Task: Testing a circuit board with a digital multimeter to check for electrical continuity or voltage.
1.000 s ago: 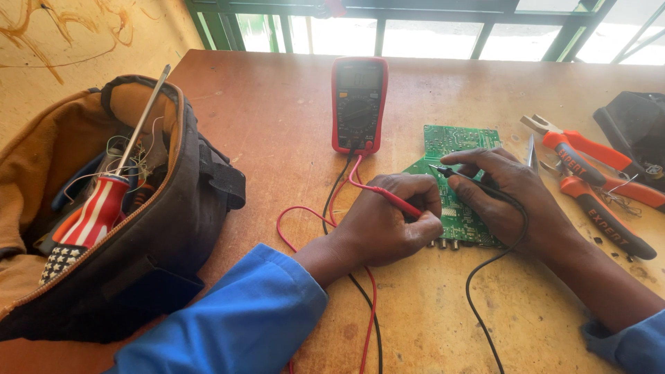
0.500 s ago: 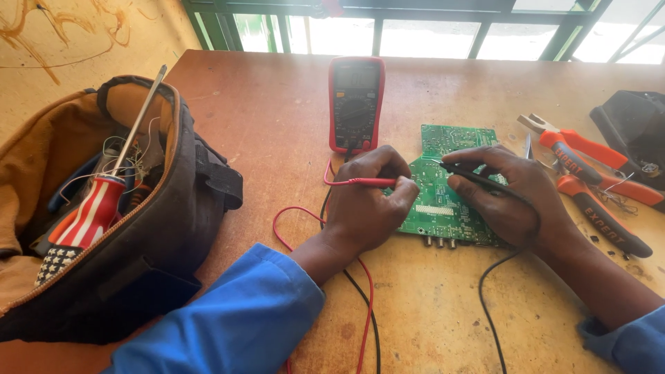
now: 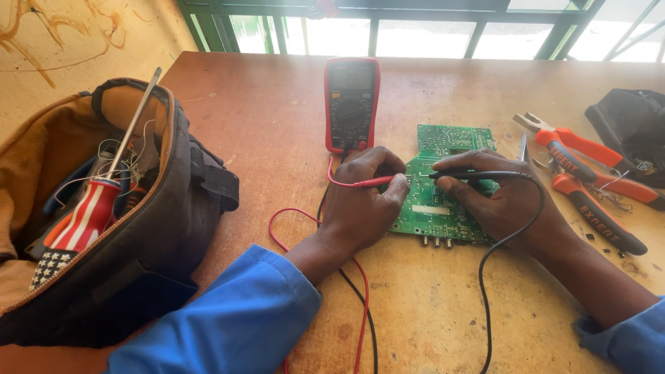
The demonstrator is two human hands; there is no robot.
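Observation:
A green circuit board [image 3: 443, 208] lies flat on the wooden table [image 3: 277, 125]. My left hand [image 3: 364, 201] pinches a red test probe [image 3: 367, 183], its tip at the board's left edge. In my right hand [image 3: 495, 197] is a black test probe [image 3: 471, 176], pointing left onto the board's middle. Behind the board stands a red multimeter [image 3: 351, 104]. Red and black leads [image 3: 360, 305] run from the meter across the table toward me. Both my sleeves are blue.
An open brown and black tool bag [image 3: 104, 215] sits at the left, holding a screwdriver with a striped handle [image 3: 86, 218] and wires. Orange-handled pliers [image 3: 589, 180] lie at the right. A black pouch [image 3: 634, 121] rests at the far right. Windows line the back.
My left hand has shifted up and left, bringing the red probe from the board's middle to its left edge. The right hand with the black probe stays nearly in place.

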